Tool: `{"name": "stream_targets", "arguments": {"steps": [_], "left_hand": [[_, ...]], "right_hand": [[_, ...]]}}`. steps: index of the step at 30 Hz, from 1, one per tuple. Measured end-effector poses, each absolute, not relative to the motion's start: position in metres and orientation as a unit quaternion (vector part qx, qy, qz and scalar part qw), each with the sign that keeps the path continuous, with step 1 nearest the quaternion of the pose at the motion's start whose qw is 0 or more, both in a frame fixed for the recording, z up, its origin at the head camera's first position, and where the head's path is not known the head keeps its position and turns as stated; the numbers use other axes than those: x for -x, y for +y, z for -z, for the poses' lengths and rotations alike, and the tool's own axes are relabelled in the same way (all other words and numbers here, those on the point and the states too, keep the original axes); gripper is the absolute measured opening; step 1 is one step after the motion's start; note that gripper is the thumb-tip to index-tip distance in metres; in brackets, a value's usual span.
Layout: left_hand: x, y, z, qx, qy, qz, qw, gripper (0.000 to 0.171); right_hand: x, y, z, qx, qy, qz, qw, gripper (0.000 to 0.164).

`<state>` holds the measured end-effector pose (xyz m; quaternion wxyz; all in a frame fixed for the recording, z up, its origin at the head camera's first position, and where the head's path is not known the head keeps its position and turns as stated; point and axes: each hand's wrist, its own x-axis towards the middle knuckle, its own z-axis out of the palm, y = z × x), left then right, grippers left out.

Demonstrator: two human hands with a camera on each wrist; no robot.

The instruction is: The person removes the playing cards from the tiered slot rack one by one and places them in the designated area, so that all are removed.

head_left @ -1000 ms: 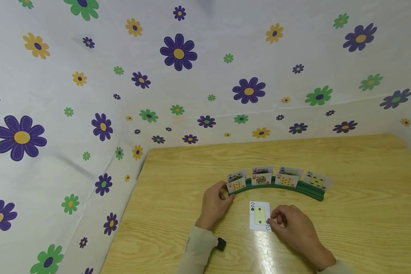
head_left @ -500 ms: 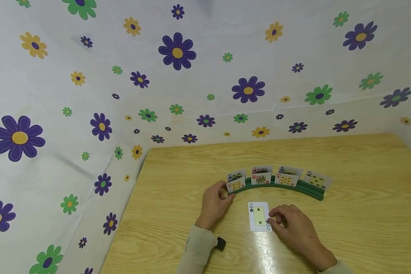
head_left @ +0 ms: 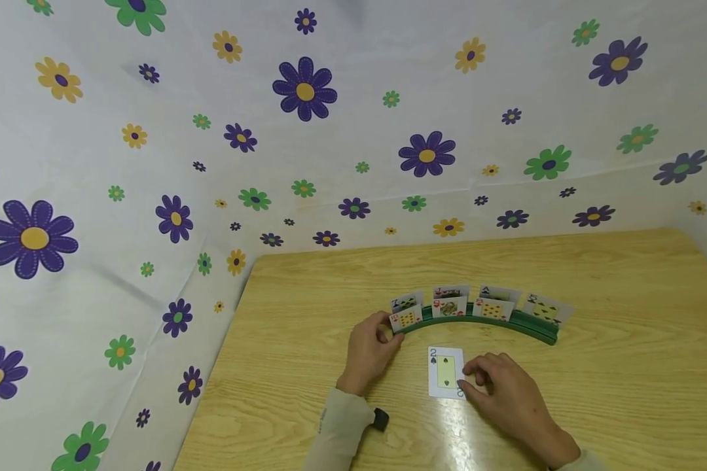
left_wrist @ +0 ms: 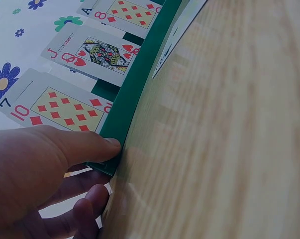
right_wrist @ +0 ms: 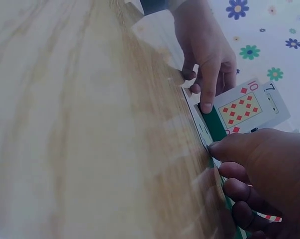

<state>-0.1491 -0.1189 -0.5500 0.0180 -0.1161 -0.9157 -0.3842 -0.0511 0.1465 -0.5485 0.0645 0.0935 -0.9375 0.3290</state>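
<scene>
In the head view a green curved card holder [head_left: 489, 320] stands on the table with playing cards upright in it. My left hand [head_left: 370, 352] grips the holder's left end, thumb on its front and fingers behind, beside the ten of diamonds [left_wrist: 67, 110]. In front of the holder is a two of spades card [head_left: 446, 373], face up. My right hand [head_left: 509, 399] pinches this card at its right edge, the thumb by the lower right corner. Whether the card rests fully on the table cannot be told.
Behind the ten stands a seven [left_wrist: 35, 82]. The queen of hearts [head_left: 450, 307], eight of diamonds [head_left: 492, 310] and a five [head_left: 545, 311] follow to the right, with a jack and an ace at the back. Flowered white sheeting [head_left: 353, 131] walls the wooden table [head_left: 624, 366].
The two of spades shifts slightly left and then slightly back right, turning a little, with my right hand at its edge. The left hand stays on the holder's end.
</scene>
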Motion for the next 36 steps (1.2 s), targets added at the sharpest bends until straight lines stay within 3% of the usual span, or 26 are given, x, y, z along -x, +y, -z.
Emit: {"name": "stream_targets", "arguments": {"steps": [9,22,36], "left_hand": [[0.151,-0.119,0.551,0.118,-0.915,0.385,0.017,0.03],[0.149,-0.119,0.55,0.111,-0.918,0.38,0.015,0.029],[0.149,-0.119,0.551,0.116,-0.917,0.381,0.021,0.028]], "right_hand": [[0.054,0.152,0.541,-0.072,-0.927,-0.356,0.095,0.011],[0.091,0.193,0.508,-0.09,-0.892,-0.301,0.326,0.032],[0.102,0.203,0.498,-0.07,-0.899,-0.277,0.331,0.023]]}}
